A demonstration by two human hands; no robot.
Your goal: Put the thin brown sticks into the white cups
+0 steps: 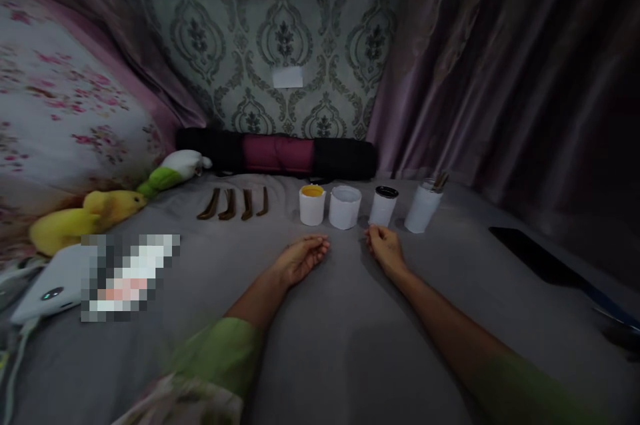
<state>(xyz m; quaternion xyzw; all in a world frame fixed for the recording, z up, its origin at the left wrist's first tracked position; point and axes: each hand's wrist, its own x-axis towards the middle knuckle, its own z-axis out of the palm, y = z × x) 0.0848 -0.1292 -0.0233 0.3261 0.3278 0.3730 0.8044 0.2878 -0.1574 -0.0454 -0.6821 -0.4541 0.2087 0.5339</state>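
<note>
My left hand (303, 259) rests on the grey sheet with its fingers curled in and nothing showing in them. It is nearest to a small white tub of yellow paint (311, 208) and a wider white tub (345, 210). My right hand (386, 249) is closed, thumb against fingers, just in front of a white tub with a black top or contents (383, 208). Whether the fingertips touch that tub I cannot tell. To its right, a tall white container (422, 210) leans in view and holds thin brown sticks or brushes (441, 180).
Several brown L-shaped pieces (227, 205) stand in a row at left. Behind lies a black and maroon roll (279, 154). Plush toys (107, 207) and a white device with a cable (57, 284) are on the left. A dark flat object (533, 253) lies at right.
</note>
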